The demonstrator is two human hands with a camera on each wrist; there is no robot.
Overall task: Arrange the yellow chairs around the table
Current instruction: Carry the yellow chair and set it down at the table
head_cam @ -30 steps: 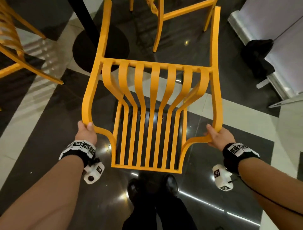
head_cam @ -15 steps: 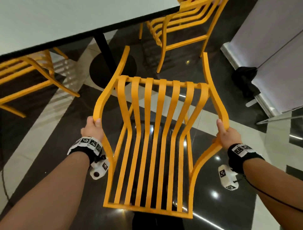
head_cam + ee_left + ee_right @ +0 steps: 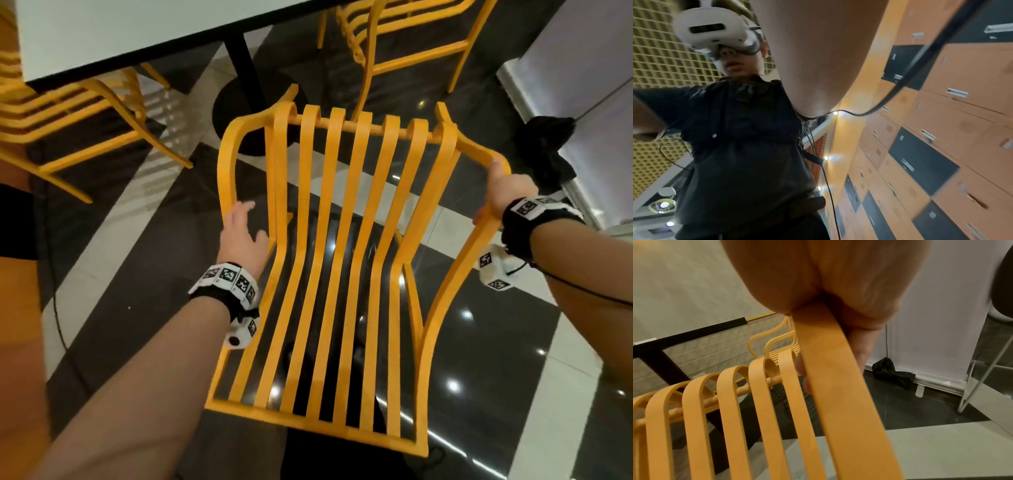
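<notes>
While both arms reach forward, the following stands on record.

Held chair: a yellow slatted chair (image 3: 346, 260) sits between the two hands, its back slats running toward the person and its top rail on the far side, toward the bench (image 3: 113, 31).
Right grip: the right hand (image 3: 507, 192) is curled round the chair's right armrest; in the right wrist view the fingers (image 3: 859, 347) wrap under the flat yellow rail, thumb on top.
Left grip: the left hand (image 3: 241, 236) has its fingers spread and relaxed, lying at the inner side of the left armrest; whether they touch it cannot be told. The left wrist view shows only the forearm and the person's torso.
Bench: white top with black edge, on a black post and round base (image 3: 253, 102), beyond the left hand.
Other chairs: one yellow chair (image 3: 85, 113) tucked under the bench, left of the left hand; another (image 3: 404, 44) beyond the held chair.
Floor: glossy dark and pale tiles (image 3: 496, 370).
Black object: a crumpled dark item (image 3: 544, 147) lies just beyond the right hand, by a white wall panel.
</notes>
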